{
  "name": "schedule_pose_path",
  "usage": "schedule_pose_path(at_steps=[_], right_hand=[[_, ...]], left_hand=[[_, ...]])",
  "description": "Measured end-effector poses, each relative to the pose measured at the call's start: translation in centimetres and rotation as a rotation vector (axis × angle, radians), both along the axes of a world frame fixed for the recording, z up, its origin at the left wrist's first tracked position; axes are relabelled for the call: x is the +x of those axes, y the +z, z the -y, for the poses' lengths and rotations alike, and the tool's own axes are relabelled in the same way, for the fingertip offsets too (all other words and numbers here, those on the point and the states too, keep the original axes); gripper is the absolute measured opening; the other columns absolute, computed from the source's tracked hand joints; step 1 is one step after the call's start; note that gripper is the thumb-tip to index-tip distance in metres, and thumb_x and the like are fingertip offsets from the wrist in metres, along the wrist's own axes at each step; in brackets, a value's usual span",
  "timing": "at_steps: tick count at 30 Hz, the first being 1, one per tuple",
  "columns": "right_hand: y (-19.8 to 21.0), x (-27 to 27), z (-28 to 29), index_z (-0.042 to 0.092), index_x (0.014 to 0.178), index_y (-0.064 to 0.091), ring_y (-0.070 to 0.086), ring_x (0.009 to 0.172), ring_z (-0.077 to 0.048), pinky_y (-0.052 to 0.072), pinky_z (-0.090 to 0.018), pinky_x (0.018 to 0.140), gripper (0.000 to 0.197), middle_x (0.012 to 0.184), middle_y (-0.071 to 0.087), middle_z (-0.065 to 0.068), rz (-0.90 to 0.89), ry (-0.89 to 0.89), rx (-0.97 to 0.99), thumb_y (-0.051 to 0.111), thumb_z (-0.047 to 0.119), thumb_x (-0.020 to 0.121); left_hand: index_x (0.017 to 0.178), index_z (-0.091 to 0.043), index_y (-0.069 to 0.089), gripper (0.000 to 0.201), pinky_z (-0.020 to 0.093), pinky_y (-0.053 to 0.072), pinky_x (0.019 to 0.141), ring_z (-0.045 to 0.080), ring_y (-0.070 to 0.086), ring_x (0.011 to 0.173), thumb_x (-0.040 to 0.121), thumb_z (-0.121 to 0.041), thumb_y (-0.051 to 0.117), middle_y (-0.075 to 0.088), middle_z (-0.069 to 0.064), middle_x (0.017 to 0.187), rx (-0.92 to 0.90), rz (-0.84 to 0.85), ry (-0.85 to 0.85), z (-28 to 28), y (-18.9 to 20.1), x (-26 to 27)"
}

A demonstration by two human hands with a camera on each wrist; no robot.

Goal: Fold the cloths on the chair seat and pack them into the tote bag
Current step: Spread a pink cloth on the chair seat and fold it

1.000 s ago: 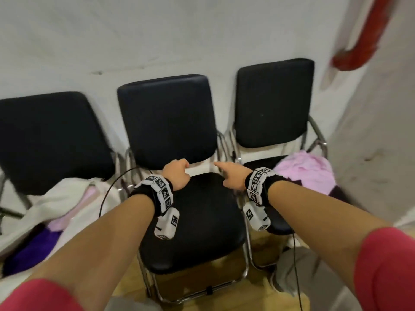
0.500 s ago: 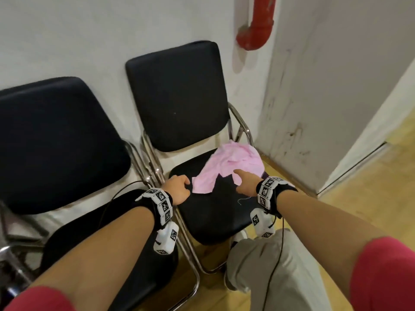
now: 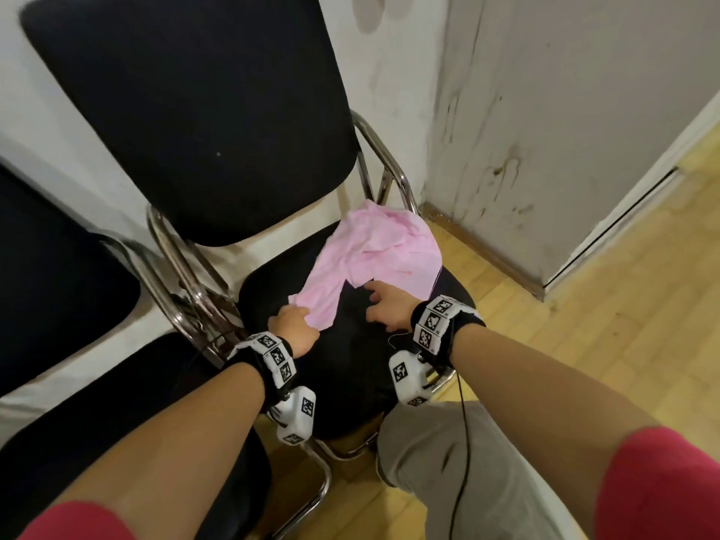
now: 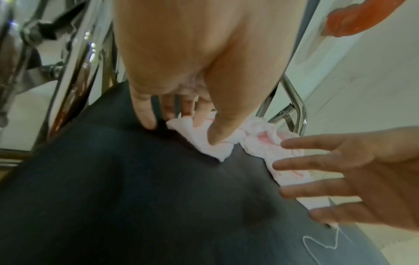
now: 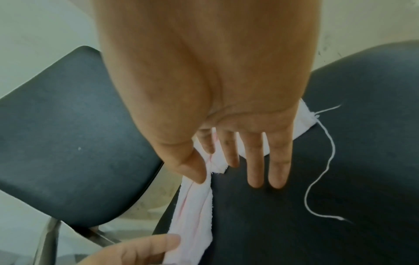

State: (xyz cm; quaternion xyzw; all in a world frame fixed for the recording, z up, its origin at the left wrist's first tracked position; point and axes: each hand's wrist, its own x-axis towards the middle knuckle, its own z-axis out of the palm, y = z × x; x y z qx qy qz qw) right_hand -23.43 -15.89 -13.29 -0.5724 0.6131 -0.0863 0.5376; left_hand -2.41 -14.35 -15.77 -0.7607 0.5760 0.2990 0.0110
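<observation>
Pink cloth [image 3: 383, 251], crumpled and unfolded, lying on the black chair seat [image 3: 350, 368], bunched toward the seat's far right corner, with a narrow tail [image 3: 319, 302] trailing toward the seat's left edge. Tail's end pinched in the grip of the left hand [image 3: 294, 331]: in the left wrist view, thumb [image 4: 217, 130] pressing the fabric corner down against the index finger, remaining fingers curled loosely toward the seat. Right hand [image 3: 389, 309] spread flat, palm down, fingers straight and apart, holding nothing; in the right wrist view, thumb [image 5: 192, 168] and first 2 fingers resting on the cloth's near edge, the other 2 fingers [image 5: 267, 170] on bare seat just beside it. Loose white thread [image 5: 322, 166] snaking across the seat near the right edge, 1 end meeting the cloth's corner. Tote bag out of view.

Chair backrest [image 3: 195, 111] upright behind the seat, chrome tube frame [image 3: 383, 157] curving down at the right rear corner. 2nd black chair [image 3: 58, 267] just beside it on the left. Marker-patterned bands [image 3: 432, 321] strapped on both wrists. Wooden floor [image 3: 584, 325] and a stained pale wall [image 3: 545, 130] to the right; grey trouser leg [image 3: 448, 461] at the seat's front edge.
</observation>
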Motion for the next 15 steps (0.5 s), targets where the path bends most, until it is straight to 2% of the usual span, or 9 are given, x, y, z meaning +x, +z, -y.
schedule_pose_path(at_steps=[3,6,8,12,14,15], right_hand=[[-0.6,0.2,0.7,0.016,0.153,0.031,0.057,0.101,-0.024,0.055,-0.041,0.082,0.068,0.144,0.049,-0.014,0.09,-0.088,0.041,0.058,0.004,0.091],[-0.6,0.1,1.2,0.016,0.151,0.033,0.057,0.098,-0.024,0.053,-0.042,0.085,0.063,0.126,0.056,-0.013,0.211,-0.208,0.123,0.055,0.003,0.094],[-0.2,-0.1,1.5,0.02,0.152,0.031,0.059,0.105,-0.028,0.053,-0.043,0.087,0.062,0.123,0.053,-0.011,0.322,-0.3,0.208,0.055,0.006,0.097],[0.9,0.0,0.9,0.026,0.155,0.024,0.06,0.117,-0.035,0.054,-0.045,0.092,0.065,0.13,0.05,-0.009,0.412,-0.406,0.234,0.052,0.007,0.1],[1.6,0.2,0.3,0.028,0.156,0.02,0.06,0.117,-0.035,0.054,-0.046,0.094,0.069,0.129,0.053,-0.01,0.397,-0.402,0.18,0.052,0.007,0.099],[2.1,0.2,0.0,0.028,0.156,0.022,0.061,0.116,-0.034,0.055,-0.044,0.093,0.066,0.118,0.058,-0.008,0.389,-0.393,0.155,0.053,0.01,0.1]], left_hand=[[0.122,-0.006,0.067,0.036,0.032,0.045,0.1,0.032,0.059,0.119,0.086,-0.013,0.071,0.063,0.014,0.13,-0.124,-0.115,0.089,0.2,-0.1,-0.2],[0.091,-0.012,0.075,0.015,0.032,0.052,0.083,0.031,0.067,0.096,0.081,-0.004,0.066,0.073,0.01,0.1,-0.265,-0.246,0.213,0.6,1.7,-0.4],[0.074,-0.016,0.067,0.019,0.029,0.048,0.07,0.026,0.063,0.08,0.079,0.0,0.06,0.067,0.006,0.081,-0.368,-0.393,0.332,1.3,3.9,-0.6],[0.057,-0.019,0.054,0.037,0.026,0.034,0.052,0.021,0.044,0.056,0.076,0.011,0.043,0.047,0.004,0.059,-0.511,-0.658,0.453,2.5,10.5,-0.5],[0.052,-0.018,0.053,0.04,0.027,0.028,0.049,0.02,0.038,0.052,0.074,0.013,0.04,0.04,0.002,0.054,-0.576,-0.749,0.482,2.4,14.0,-0.3],[0.054,-0.018,0.052,0.039,0.027,0.027,0.049,0.018,0.037,0.053,0.075,0.012,0.04,0.039,0.001,0.055,-0.604,-0.76,0.478,2.1,15.7,-0.3]])
